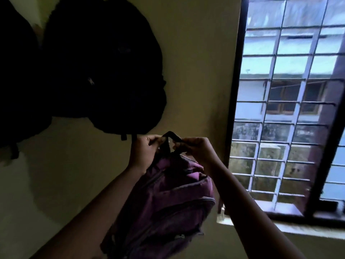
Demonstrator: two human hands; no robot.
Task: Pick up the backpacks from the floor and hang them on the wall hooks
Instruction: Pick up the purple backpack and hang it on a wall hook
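A purple backpack (168,199) hangs in front of me, held up by its black top loop (170,136). My left hand (144,152) grips the left side of that loop and my right hand (196,149) grips the right side, stretching it open between them. On the yellowish wall above, a black backpack (104,71) hangs, with another dark backpack (16,86) at the far left. The hooks themselves are hidden behind the bags.
A window with a dark frame (235,90) and a white metal grille (291,113) fills the right side. Its sill (280,221) juts out just right of my right forearm. Bare wall (194,62) lies between the black backpack and the window.
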